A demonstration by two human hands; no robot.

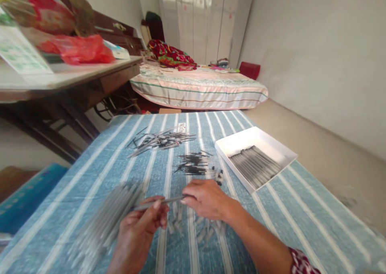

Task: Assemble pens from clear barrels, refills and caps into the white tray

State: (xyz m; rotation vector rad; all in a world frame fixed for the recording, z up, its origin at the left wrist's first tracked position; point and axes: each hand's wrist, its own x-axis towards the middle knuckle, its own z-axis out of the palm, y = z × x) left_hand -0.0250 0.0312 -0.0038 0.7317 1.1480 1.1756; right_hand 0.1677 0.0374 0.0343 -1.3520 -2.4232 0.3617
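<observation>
Soft, even daylight, pale glare on the glossy wardrobe, blurred grey tubes, wide-angle stretching toward the edges

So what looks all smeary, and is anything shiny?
Head view: the grey tubes beside the left hand are blurred, while the edges of the white box look clearer; head view again: the tall cabinet has bright glare near its top.

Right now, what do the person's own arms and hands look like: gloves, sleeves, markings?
Bare, ungloved left hand and right hand; no watch or bracelet shows on the right wrist. A dark maroon fabric sleeve with a pale pattern shows near the right elbow, at the bottom edge. No left sleeve in frame. No cables visible.
</observation>
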